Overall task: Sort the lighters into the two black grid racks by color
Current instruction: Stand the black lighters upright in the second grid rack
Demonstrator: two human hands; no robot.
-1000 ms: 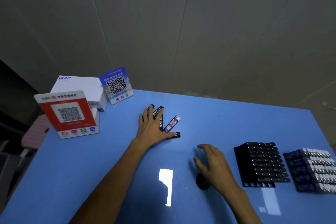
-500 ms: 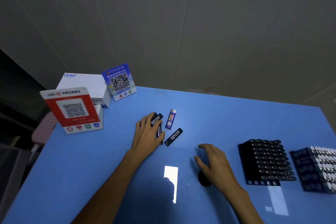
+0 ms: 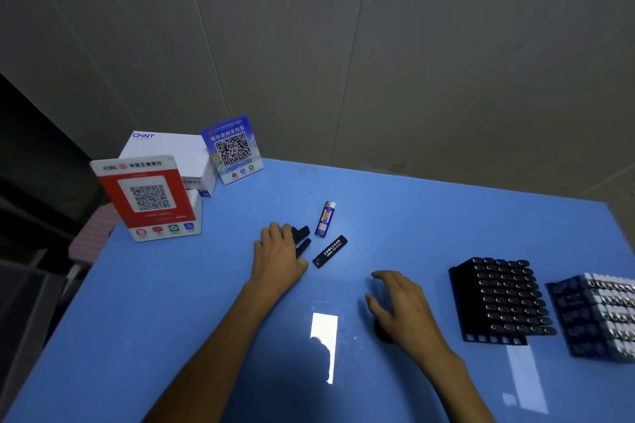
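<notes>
My left hand (image 3: 277, 259) lies on the blue table (image 3: 171, 336) with its fingers curled over two black lighters (image 3: 301, 238), whose ends stick out to the right. Just right of them lie a loose black lighter (image 3: 330, 251) and a blue-purple lighter (image 3: 325, 218). My right hand (image 3: 402, 312) rests on the table with relaxed, spread fingers and holds nothing. To its right stands a black grid rack (image 3: 460, 299) filled with black lighters. Beside it, a second rack (image 3: 598, 319) holds blue lighters with silver tops, cut off by the frame edge.
A red QR-code stand (image 3: 147, 196), a white box (image 3: 168, 151) and a blue QR-code stand (image 3: 233, 151) stand at the table's far left corner. A small dark round object (image 3: 382, 335) sits under my right wrist. A grey wall rises behind the table.
My left hand drew back from flat over the loose lighters and curled over two black ones. The blue and one black lighter now lie uncovered. My right hand stayed put.
</notes>
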